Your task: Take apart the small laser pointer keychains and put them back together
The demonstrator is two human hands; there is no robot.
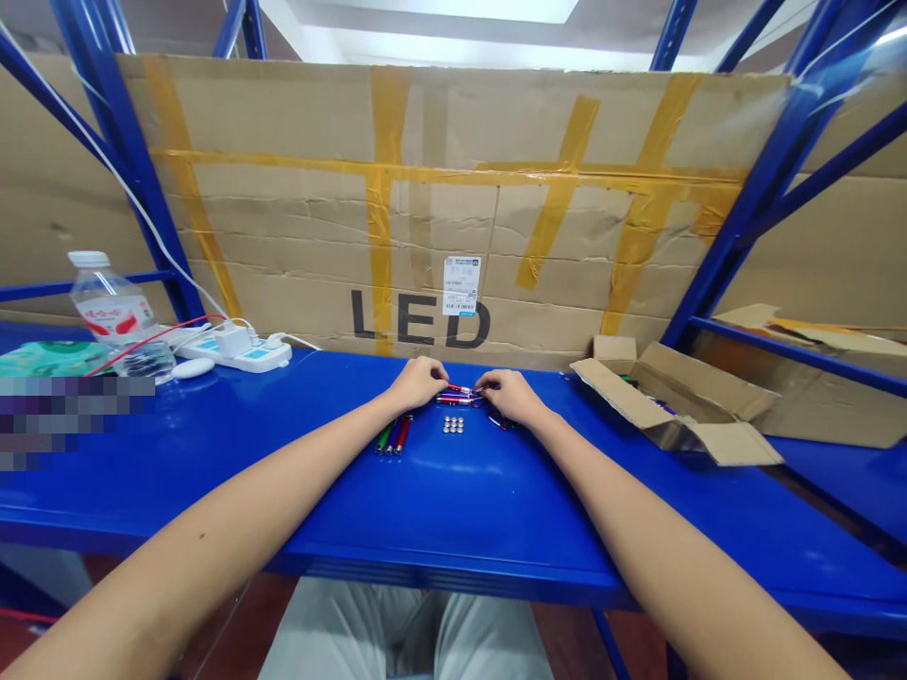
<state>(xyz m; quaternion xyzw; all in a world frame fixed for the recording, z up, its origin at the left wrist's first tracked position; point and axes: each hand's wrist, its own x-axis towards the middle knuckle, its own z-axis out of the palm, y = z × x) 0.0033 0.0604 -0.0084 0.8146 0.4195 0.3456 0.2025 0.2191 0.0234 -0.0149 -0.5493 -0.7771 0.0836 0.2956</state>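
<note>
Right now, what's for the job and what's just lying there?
Part of the job, likely:
slim shiny red tubes between the left hand and right hand
small round silver discs in rows
green, blue and red metallic tubes
perhaps the open brown cardboard box holding coloured pieces

Just lying about, likely:
clear plastic bottle with white cap
white plastic power strip
mint-green packet
</note>
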